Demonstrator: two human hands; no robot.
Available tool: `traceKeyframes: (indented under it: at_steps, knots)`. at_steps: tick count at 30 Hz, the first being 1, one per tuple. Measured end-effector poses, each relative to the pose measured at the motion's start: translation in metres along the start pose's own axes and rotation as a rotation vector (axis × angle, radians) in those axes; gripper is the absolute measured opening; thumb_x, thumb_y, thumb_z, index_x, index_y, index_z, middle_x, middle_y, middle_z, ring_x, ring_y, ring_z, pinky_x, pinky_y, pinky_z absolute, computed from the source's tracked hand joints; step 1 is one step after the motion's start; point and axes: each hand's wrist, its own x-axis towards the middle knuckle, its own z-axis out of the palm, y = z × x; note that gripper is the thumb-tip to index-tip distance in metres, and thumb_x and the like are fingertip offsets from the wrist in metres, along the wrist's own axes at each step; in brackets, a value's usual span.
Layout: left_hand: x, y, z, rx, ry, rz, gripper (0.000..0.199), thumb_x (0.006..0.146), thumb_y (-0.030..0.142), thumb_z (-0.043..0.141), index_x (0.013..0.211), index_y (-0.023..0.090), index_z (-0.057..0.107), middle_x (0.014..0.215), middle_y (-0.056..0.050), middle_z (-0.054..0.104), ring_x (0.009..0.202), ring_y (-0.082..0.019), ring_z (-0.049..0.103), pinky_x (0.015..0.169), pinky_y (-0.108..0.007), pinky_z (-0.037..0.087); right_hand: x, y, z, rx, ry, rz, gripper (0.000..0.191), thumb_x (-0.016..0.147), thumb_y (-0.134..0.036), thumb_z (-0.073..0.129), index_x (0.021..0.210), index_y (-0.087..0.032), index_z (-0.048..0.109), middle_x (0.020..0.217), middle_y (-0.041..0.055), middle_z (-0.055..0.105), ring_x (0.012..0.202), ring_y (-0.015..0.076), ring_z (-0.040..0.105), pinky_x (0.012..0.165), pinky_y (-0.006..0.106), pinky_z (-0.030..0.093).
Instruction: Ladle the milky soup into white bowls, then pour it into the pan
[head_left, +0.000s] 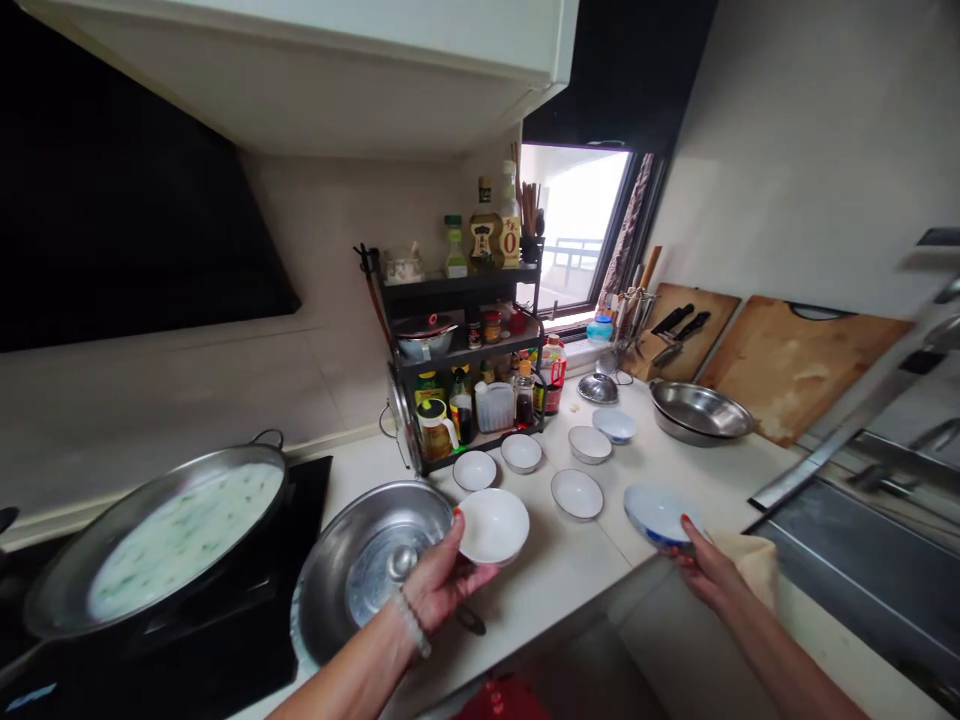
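Note:
My left hand (442,578) grips a white bowl (495,527) by its side, thumb at the rim and fingers underneath. A beaded bracelet circles that wrist. Off to the right, my right hand (703,565) pinches the near rim of a blue-and-white bowl (656,512), which is tilted slightly over the counter's front edge. Beyond them several small bowls stand on the counter, among them a dark-rimmed white bowl (577,495) and a pale blue bowl (613,426). Just left of my left hand is a large steel basin (322,580) with a ladle (403,562) in it.
At left, a wide pan (52,590) of white soup with green bits sits on the black stove (247,630). A black rack (465,362) of bottles stands against the wall. Steel pans (701,412), a knife block (652,350) and cutting boards (802,360) line the back right, near the sink (862,560).

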Motion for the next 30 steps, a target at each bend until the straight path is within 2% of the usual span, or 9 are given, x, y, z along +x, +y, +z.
traceKeyframes:
  at_steps: [4, 7, 13, 17, 23, 30]
  knots:
    - [0.033, -0.022, 0.022, 0.116, 0.013, 0.020, 0.057, 0.081, 0.047, 0.071, 0.124, 0.012, 0.057, 0.100, -0.013, 0.070, 0.074, -0.021, 0.070, 0.062, -0.032, 0.061, 0.024, 0.012, 0.006, 0.104, 0.036, 0.029, 0.022, 0.081, -0.029, 0.075, 0.093, -0.024, 0.057, 0.062, 0.0006, 0.059, 0.034, 0.0119, 0.053, 0.026, 0.014, 0.039]
    - [0.053, -0.032, 0.034, 0.202, 0.077, 0.014, 0.055, 0.077, 0.049, 0.075, 0.114, 0.012, 0.059, 0.097, -0.011, 0.068, 0.072, -0.020, 0.068, 0.060, -0.032, 0.060, 0.040, 0.018, 0.009, 0.105, 0.033, 0.034, 0.030, 0.077, -0.031, 0.079, 0.098, -0.026, 0.059, 0.064, -0.0003, 0.059, 0.037, 0.0135, 0.056, 0.027, 0.015, 0.043]
    - [0.087, -0.044, 0.046, 0.328, 0.268, 0.043, 0.043, 0.088, 0.050, 0.060, 0.105, 0.012, 0.057, 0.088, -0.008, 0.062, 0.066, -0.017, 0.060, 0.062, -0.033, 0.057, 0.066, 0.023, 0.010, 0.073, 0.059, 0.073, 0.024, 0.077, -0.016, 0.078, 0.087, -0.017, 0.056, 0.060, -0.0012, 0.060, 0.039, 0.0110, 0.057, 0.030, 0.012, 0.043]
    - [0.101, -0.051, 0.048, 0.353, 0.319, 0.048, 0.040, 0.091, 0.049, 0.054, 0.104, 0.011, 0.057, 0.089, -0.008, 0.060, 0.068, -0.017, 0.057, 0.066, -0.034, 0.057, 0.077, 0.025, 0.008, 0.039, 0.054, 0.066, 0.021, 0.077, -0.014, 0.077, 0.086, -0.016, 0.058, 0.060, -0.0011, 0.061, 0.041, 0.0119, 0.058, 0.032, 0.013, 0.045]
    - [0.115, -0.060, 0.043, 0.368, 0.326, 0.023, 0.035, 0.094, 0.045, 0.052, 0.101, 0.011, 0.058, 0.095, -0.011, 0.064, 0.071, -0.018, 0.058, 0.069, -0.036, 0.057, 0.087, 0.026, 0.006, -0.040, 0.030, 0.072, 0.019, 0.077, -0.010, 0.077, 0.080, -0.016, 0.059, 0.055, -0.0009, 0.061, 0.039, 0.0104, 0.055, 0.035, 0.013, 0.045]
    - [0.129, -0.062, 0.033, 0.341, 0.306, 0.011, 0.039, 0.092, 0.047, 0.054, 0.107, 0.011, 0.058, 0.101, -0.013, 0.068, 0.076, -0.021, 0.065, 0.075, -0.039, 0.057, 0.091, 0.021, 0.007, -0.154, -0.061, 0.092, 0.018, 0.083, -0.020, 0.074, 0.076, -0.015, 0.058, 0.051, 0.0032, 0.062, 0.041, 0.0119, 0.058, 0.037, 0.015, 0.045]
